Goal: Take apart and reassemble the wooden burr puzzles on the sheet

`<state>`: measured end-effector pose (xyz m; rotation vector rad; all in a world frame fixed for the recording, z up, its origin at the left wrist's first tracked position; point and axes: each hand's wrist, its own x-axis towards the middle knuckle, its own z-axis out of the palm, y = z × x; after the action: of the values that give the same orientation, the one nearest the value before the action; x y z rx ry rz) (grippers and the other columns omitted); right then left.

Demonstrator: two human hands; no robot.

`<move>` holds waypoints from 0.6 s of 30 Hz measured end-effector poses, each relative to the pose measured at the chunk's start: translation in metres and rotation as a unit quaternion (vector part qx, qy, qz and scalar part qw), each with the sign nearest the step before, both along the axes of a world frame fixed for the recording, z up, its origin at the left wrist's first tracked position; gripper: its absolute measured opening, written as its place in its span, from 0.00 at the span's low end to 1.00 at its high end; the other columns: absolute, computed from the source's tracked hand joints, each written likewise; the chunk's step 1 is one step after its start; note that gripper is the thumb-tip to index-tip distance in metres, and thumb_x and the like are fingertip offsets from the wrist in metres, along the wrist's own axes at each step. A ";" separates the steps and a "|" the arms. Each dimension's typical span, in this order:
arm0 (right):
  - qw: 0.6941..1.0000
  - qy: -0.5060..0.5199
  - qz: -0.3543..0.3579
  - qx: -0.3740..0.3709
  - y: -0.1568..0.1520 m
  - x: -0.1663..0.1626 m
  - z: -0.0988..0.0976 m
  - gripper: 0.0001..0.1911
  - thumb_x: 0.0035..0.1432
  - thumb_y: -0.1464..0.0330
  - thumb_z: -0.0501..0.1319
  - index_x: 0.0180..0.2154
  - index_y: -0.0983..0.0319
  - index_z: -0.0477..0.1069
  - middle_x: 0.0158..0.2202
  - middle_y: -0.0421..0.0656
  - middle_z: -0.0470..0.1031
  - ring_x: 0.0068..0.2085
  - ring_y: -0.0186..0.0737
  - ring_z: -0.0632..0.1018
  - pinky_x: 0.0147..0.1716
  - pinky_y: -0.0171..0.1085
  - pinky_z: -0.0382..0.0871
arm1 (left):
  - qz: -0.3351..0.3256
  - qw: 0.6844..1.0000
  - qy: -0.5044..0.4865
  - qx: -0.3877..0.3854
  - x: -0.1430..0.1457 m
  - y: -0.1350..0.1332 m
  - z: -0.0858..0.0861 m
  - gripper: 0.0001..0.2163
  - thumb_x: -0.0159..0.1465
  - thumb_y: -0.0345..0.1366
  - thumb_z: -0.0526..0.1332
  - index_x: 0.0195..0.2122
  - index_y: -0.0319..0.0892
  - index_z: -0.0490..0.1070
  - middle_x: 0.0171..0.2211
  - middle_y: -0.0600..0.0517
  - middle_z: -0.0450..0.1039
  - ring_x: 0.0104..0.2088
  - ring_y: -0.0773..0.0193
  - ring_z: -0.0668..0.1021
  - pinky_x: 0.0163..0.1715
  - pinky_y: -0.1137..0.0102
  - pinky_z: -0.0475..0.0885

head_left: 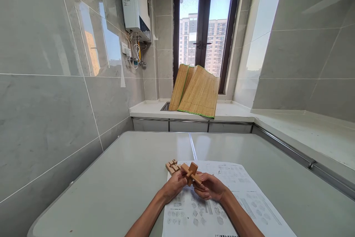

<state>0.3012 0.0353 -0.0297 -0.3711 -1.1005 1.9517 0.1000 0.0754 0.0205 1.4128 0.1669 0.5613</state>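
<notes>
My left hand [174,186] and my right hand [211,187] meet above the grey table [116,189], both closed on a partly assembled wooden puzzle [190,173] made of crossed notched sticks. The left fingers pinch its left side and the right fingers grip its lower right end. Loose notched wooden pieces [172,166] lie on the table just left of the puzzle, beyond my left hand. Under both hands lies a printed instruction sheet [244,196] with small diagrams.
A rolled bamboo mat [195,92] leans against the dark-framed window [204,26] on the white counter [291,122] behind the table. A tiled wall runs along the table's left edge, with a white water heater [135,2] high on it.
</notes>
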 end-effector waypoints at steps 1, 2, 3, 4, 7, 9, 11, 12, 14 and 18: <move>1.000 -0.006 -0.001 0.001 0.000 0.000 0.000 0.15 0.57 0.61 0.62 0.23 0.61 0.65 0.16 0.33 0.58 0.15 0.28 0.58 0.12 0.30 0.48 | -0.001 1.000 0.000 -0.001 0.000 0.000 0.000 0.36 0.54 0.59 0.70 0.58 0.41 0.72 0.59 0.39 0.71 0.63 0.43 0.69 0.66 0.52 0.57; 1.000 -0.010 -0.005 0.003 0.000 0.000 0.000 0.16 0.58 0.60 0.62 0.23 0.61 0.65 0.16 0.33 0.59 0.16 0.28 0.59 0.13 0.30 0.49 | 0.002 1.000 -0.002 -0.002 0.000 0.000 0.000 0.35 0.54 0.56 0.72 0.58 0.41 0.72 0.59 0.39 0.72 0.63 0.42 0.69 0.66 0.51 0.57; 1.000 -0.014 -0.013 0.004 0.000 -0.001 0.000 0.17 0.59 0.59 0.62 0.24 0.62 0.65 0.17 0.34 0.60 0.16 0.28 0.61 0.13 0.30 0.50 | 0.008 1.000 -0.007 -0.005 0.000 0.001 -0.001 0.34 0.55 0.54 0.72 0.58 0.41 0.72 0.59 0.39 0.72 0.63 0.41 0.69 0.66 0.50 0.57; 1.000 -0.017 -0.024 0.005 0.001 -0.001 0.001 0.17 0.60 0.58 0.62 0.25 0.62 0.66 0.18 0.34 0.62 0.16 0.28 0.62 0.13 0.30 0.50 | 0.015 1.000 -0.013 -0.008 -0.001 0.003 -0.003 0.33 0.55 0.53 0.72 0.58 0.41 0.72 0.59 0.39 0.72 0.62 0.41 0.69 0.65 0.49 0.57; 0.997 -0.028 -0.070 0.005 0.001 -0.004 0.005 0.15 0.62 0.58 0.63 0.32 0.63 0.69 0.23 0.35 0.66 0.18 0.27 0.65 0.15 0.29 0.52 | 0.061 0.998 -0.025 -0.008 -0.002 0.008 -0.008 0.33 0.54 0.50 0.74 0.57 0.41 0.71 0.59 0.38 0.71 0.63 0.41 0.69 0.65 0.49 0.57; 0.992 -0.054 -0.116 0.005 0.001 -0.006 0.010 0.14 0.62 0.58 0.65 0.36 0.62 0.70 0.25 0.36 0.68 0.19 0.27 0.66 0.16 0.29 0.53 | 0.104 0.994 -0.017 0.005 -0.002 0.011 -0.010 0.33 0.53 0.48 0.75 0.57 0.43 0.69 0.60 0.39 0.70 0.63 0.42 0.69 0.65 0.50 0.58; 0.983 -0.084 -0.160 0.013 0.001 -0.008 0.014 0.16 0.60 0.57 0.67 0.36 0.62 0.71 0.27 0.37 0.69 0.21 0.28 0.68 0.18 0.29 0.56 | 0.141 0.990 0.002 0.025 -0.001 0.013 -0.012 0.33 0.53 0.45 0.76 0.57 0.44 0.68 0.60 0.40 0.70 0.63 0.44 0.69 0.64 0.52 0.59; 0.979 -0.096 -0.178 0.019 0.001 -0.009 0.015 0.16 0.59 0.56 0.68 0.36 0.62 0.71 0.27 0.38 0.70 0.22 0.29 0.69 0.19 0.29 0.57 | 0.157 0.987 0.013 0.038 -0.001 0.014 -0.014 0.32 0.53 0.45 0.76 0.57 0.44 0.68 0.59 0.41 0.71 0.62 0.45 0.70 0.64 0.52 0.61; 0.971 -0.108 -0.210 0.026 0.002 -0.010 0.016 0.18 0.57 0.55 0.69 0.38 0.62 0.72 0.26 0.38 0.71 0.22 0.30 0.69 0.20 0.30 0.58 | 0.186 0.980 0.041 0.066 0.001 0.015 -0.018 0.34 0.52 0.45 0.76 0.57 0.44 0.66 0.56 0.41 0.73 0.59 0.46 0.73 0.62 0.53 0.64; 0.945 -0.139 -0.295 0.027 0.006 -0.011 0.011 0.21 0.56 0.51 0.69 0.39 0.61 0.72 0.22 0.36 0.71 0.19 0.29 0.65 0.20 0.31 0.58 | 0.233 0.960 0.112 0.109 0.002 0.012 -0.021 0.36 0.51 0.44 0.77 0.58 0.45 0.64 0.54 0.42 0.74 0.55 0.48 0.76 0.58 0.54 0.68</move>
<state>0.2898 0.0416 -0.0183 -0.8602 -1.0599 1.3593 0.1016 0.0874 -0.0002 1.6615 0.6482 0.8224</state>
